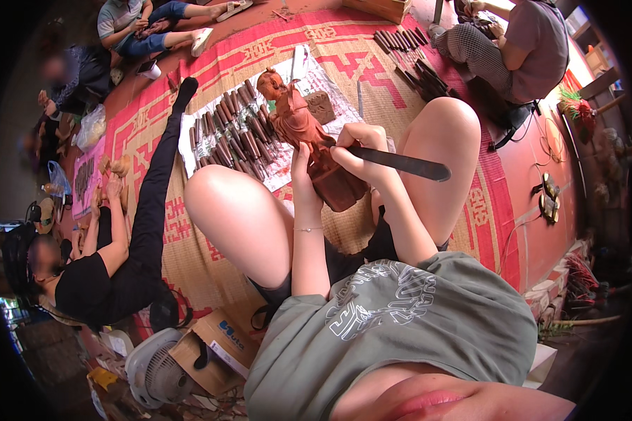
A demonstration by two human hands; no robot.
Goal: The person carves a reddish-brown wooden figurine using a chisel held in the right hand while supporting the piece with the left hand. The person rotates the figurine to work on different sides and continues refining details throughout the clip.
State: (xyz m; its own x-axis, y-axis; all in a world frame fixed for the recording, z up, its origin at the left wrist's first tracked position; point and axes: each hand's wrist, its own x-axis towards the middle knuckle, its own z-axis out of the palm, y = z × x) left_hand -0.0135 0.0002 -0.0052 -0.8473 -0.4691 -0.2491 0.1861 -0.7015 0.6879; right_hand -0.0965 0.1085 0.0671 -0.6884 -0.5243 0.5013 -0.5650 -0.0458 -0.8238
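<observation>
Over woven matting (pixel 211 295), the left grip (pixel 305 181) clasps a carved wooden figure (pixel 293 119), the right grip (pixel 364 144) a flat dark tool (pixel 407 163).

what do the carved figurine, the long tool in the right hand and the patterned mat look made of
Carved figurine: likely wood, reddish-brown with a soft sheen.
Long tool: dark, smooth; metal or dark wood, unclear.
Patterned mat: apparently woven straw-like fibre, matte tan with red motifs.
</observation>
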